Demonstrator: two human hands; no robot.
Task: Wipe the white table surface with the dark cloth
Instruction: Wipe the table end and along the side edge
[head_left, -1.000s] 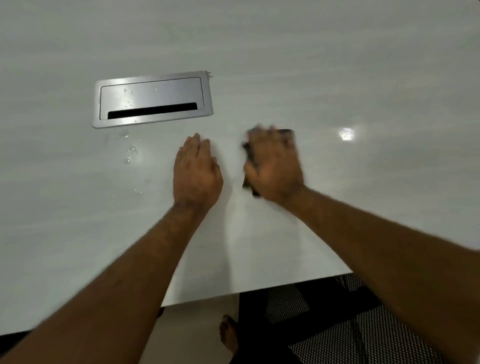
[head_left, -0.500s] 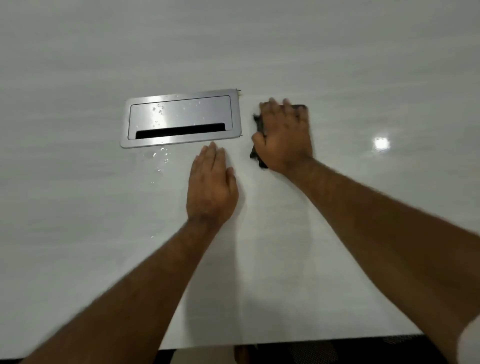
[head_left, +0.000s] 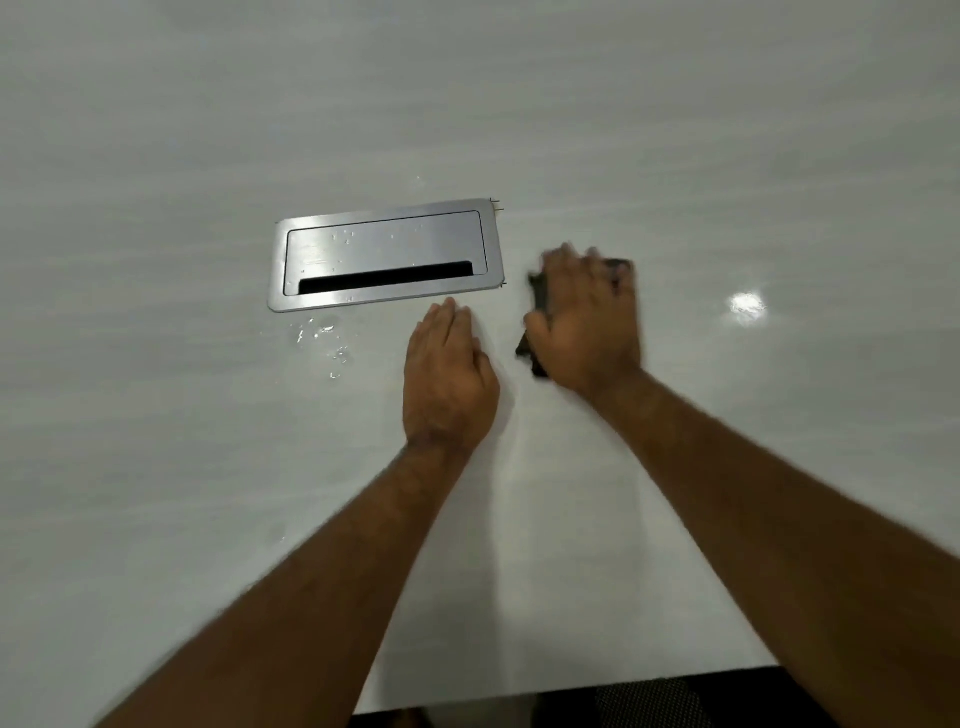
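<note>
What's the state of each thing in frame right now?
Left hand: flat on the table, fingers straight, holding nothing.
Right hand: pressing the cloth onto the table, motion-blurred.
Cloth: dark, mostly hidden under the right hand.
Table: white, glossy, bright glare spot on the right.
Cable hatch: lid down, slot open, droplets on it.
Water drops: unwiped, just in front of the hatch.

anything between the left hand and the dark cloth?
Nothing: in the head view only a bare strip of white table separates the flat left hand from the dark cloth, which sits under the right hand.
</note>
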